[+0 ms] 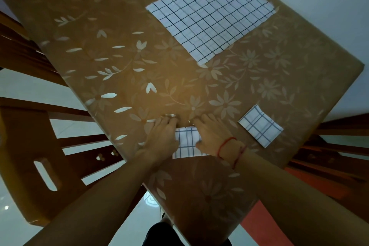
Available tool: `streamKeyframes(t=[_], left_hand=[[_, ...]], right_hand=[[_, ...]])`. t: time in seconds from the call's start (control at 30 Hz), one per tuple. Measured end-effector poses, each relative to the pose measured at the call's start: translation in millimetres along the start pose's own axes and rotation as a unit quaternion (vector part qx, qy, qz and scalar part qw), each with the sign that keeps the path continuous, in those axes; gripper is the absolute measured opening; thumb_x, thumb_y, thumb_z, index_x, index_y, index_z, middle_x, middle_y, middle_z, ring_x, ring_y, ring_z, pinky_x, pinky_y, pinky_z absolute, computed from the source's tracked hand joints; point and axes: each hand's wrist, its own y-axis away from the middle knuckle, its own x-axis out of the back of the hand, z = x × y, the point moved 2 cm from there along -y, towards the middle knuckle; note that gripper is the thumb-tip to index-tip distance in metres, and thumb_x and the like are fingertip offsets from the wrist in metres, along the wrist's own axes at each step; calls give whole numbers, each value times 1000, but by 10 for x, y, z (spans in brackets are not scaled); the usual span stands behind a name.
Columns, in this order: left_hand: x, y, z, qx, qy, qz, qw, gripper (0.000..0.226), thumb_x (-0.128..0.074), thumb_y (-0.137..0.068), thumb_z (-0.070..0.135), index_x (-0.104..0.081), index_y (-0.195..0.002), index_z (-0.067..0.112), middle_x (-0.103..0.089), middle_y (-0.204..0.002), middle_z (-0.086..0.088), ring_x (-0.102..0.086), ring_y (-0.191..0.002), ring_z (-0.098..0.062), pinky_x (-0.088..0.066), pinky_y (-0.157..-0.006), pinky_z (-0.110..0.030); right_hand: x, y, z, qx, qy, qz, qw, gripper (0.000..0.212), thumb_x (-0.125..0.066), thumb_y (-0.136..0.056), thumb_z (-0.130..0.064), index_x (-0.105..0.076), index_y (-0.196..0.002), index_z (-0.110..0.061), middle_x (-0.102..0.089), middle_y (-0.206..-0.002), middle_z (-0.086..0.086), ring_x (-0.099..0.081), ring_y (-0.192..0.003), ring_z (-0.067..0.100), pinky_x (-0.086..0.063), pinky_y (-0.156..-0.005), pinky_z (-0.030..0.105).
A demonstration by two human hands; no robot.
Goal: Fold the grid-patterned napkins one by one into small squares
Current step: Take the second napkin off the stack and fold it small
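A small folded grid-patterned napkin (187, 142) lies at the table's near edge. My left hand (162, 136) lies flat on its left side, fingers straight and pointing away from me. My right hand (212, 135) presses its right side the same way; red string bracelets circle that wrist. Only the middle strip of this napkin shows between the hands. A folded small square napkin (260, 126) lies to the right, apart from my hands. A large unfolded grid napkin (211, 13) lies spread flat at the far side of the table.
The table (119, 46) wears a brown cloth with pale flower print, its corner hanging down toward me. Wooden chairs stand at the left (40, 166) and at the right (329, 146). Pale tiled floor shows below.
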Motion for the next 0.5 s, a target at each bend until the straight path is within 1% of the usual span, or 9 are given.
streamKeyframes(t=[0.1,0.17,0.23,0.27,0.3,0.33,0.4,0.47,0.5], left_hand=[[-6,-74,13,26,-4,-30,999,46,-64,-81,24,-51,-122,9,-54,-128,-9,-44,-122,-25,-31,-101,-33],[9,-76,34,41,20,-39,998,36,-64,-81,18,-53,-114,8,-57,-118,-9,-49,-114,-27,-37,-95,-33],[33,-64,56,41,50,-29,997,28,-63,-80,10,-54,-107,7,-59,-107,-7,-55,-104,-26,-42,-87,-32],[52,-46,66,48,67,-32,996,27,-62,-82,6,-54,-107,6,-58,-103,-5,-55,-100,-22,-42,-84,-30],[74,-28,68,58,96,-38,993,27,-61,-83,2,-54,-108,8,-57,-98,-1,-54,-94,-19,-43,-79,-26],[86,-14,57,65,130,-39,989,27,-62,-82,-1,-54,-104,13,-56,-91,4,-53,-86,-15,-43,-72,-21],[109,11,28,83,186,-30,978,34,-63,-77,-4,-50,-92,23,-53,-75,9,-52,-70,-10,-42,-58,-14],[159,49,20,104,234,-9,967,36,-63,-74,-9,-52,-88,23,-52,-70,7,-51,-64,-8,-43,-55,-14],[195,69,25,111,257,-3,960,37,-63,-73,-11,-53,-88,21,-52,-68,5,-51,-63,-8,-43,-56,-13]], right_hand=[[50,-55,-22,-8,10,-35,999,65,-69,-71,-29,-43,-130,-17,-52,-122,5,-46,-108,24,-40,-93,35],[99,-73,-47,-12,12,-53,998,63,-70,-72,-28,-47,-129,-18,-49,-126,5,-45,-110,25,-39,-95,35],[97,-95,-48,-17,5,-72,997,52,-70,-72,-32,-58,-122,-21,-45,-132,3,-43,-114,25,-38,-98,35],[93,-84,-50,-19,-10,-78,997,43,-69,-73,-34,-64,-114,-22,-45,-133,2,-43,-115,25,-38,-97,35],[110,-72,-58,-23,-35,-90,995,32,-68,-75,-34,-68,-105,-22,-50,-131,0,-47,-114,24,-40,-93,33],[158,-66,-63,-20,-65,-82,994,24,-66,-78,-33,-71,-98,-22,-58,-123,-1,-53,-109,22,-42,-85,30],[183,-69,-66,-35,-108,-103,988,17,-64,-83,-27,-73,-94,-19,-69,-99,-1,-63,-94,18,-40,-70,24],[138,-57,-63,-58,-142,-121,981,17,-66,-81,-27,-70,-93,-17,-67,-84,-1,-63,-82,18,-41,-64,25],[63,-51,-24,-72,-134,-129,980,19,-69,-75,-31,-67,-88,-17,-64,-77,0,-63,-77,20,-44,-61,28]])
